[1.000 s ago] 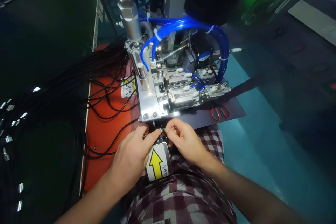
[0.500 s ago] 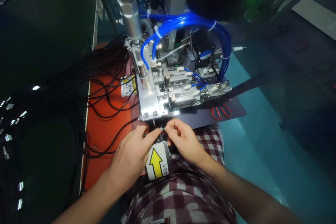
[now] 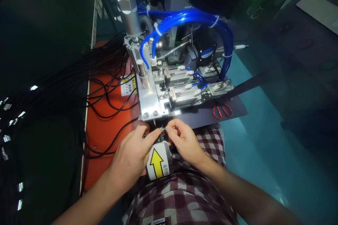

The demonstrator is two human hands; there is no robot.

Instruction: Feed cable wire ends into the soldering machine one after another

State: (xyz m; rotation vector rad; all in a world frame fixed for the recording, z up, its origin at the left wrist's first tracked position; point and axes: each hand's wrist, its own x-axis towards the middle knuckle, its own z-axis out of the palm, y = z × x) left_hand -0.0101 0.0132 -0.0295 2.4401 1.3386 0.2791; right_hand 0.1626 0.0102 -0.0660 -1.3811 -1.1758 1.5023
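Observation:
My left hand (image 3: 133,151) is closed around the end of a black cable (image 3: 118,137), its thumb pointing at several thin coloured wires (image 3: 163,130). On the other side of these wires, my right hand (image 3: 186,142) pinches their tips between thumb and forefinger. Both hands are just below the front edge of a metal machine (image 3: 150,105). Under the fingertips is a small black part, partly hidden. A white label with a yellow arrow (image 3: 157,163) lies between the wrists.
Blue air hoses (image 3: 185,15) arch over the machine. Red-handled scissors (image 3: 222,111) lie on the dark plate at right. Many black cables (image 3: 105,52) cross the orange surface (image 3: 101,137) and dark table at left.
The view has shifted slightly. Both hands keep nearly the same pose at the wires.

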